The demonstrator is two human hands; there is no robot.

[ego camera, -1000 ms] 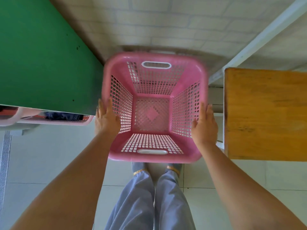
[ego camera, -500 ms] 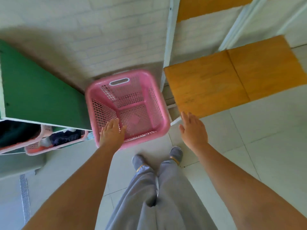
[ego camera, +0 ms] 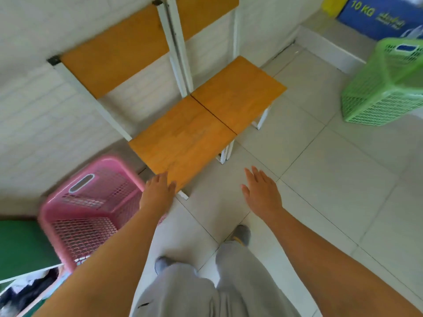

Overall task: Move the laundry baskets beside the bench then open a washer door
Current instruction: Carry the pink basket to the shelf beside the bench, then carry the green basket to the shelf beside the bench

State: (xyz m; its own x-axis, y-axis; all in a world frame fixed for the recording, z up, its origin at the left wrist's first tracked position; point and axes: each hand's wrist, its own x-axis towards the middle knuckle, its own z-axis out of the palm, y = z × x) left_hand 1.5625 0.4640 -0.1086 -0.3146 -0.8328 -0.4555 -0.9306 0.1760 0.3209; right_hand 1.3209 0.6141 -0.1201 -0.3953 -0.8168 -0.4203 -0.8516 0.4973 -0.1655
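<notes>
An empty pink laundry basket stands on the floor at the lower left, right beside the left end of the wooden bench. My left hand hovers open over the bench's near corner, just right of the pink basket and apart from it. Over the bare tiles in front of the bench, my right hand is open with fingers spread and holds nothing. A green laundry basket stands on the floor at the far right, well past the bench's other end. No washer door shows clearly.
A green-topped surface sits at the lower left, with clothes in a basket below it. A blue sign reading 10 KG is at the top right above a white step. My legs and feet stand on the pale tiles.
Both hands let go of the pink basket, which now rests beside the bench. The view swung right, bringing the whole bench and the green basket into sight.
</notes>
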